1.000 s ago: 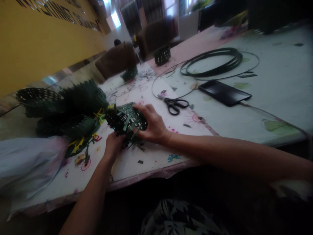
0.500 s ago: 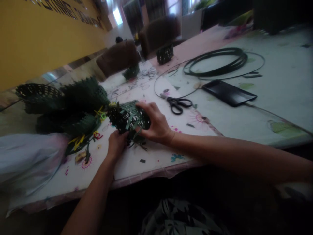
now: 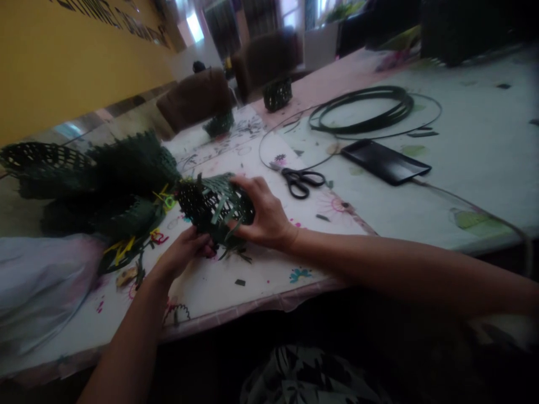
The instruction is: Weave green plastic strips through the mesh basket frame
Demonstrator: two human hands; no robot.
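A small dark green basket [image 3: 210, 202] woven from flat strips lies tilted on its side above the near part of the table, with loose strip ends sticking out at its lower right. My right hand [image 3: 267, 216] grips it from the right, thumb low and fingers over the top. At the basket's lower left edge, my left hand [image 3: 187, 249] has its fingers curled in; what they pinch, if anything, is hidden. Black-handled scissors [image 3: 301, 182] lie just beyond my right hand.
Larger green woven baskets [image 3: 126, 163] stand at the left, with yellow strips [image 3: 122, 249] and a white bag [image 3: 46, 280] nearer me. A strip coil [image 3: 362, 109] and a phone [image 3: 385, 161] with a cable lie at right. Two small baskets, one a green basket [image 3: 278, 94], sit farther back.
My left hand has shifted left and slightly down, turning so its curled fingers show below the basket. My right hand keeps its grip. The whole view has shifted slightly.
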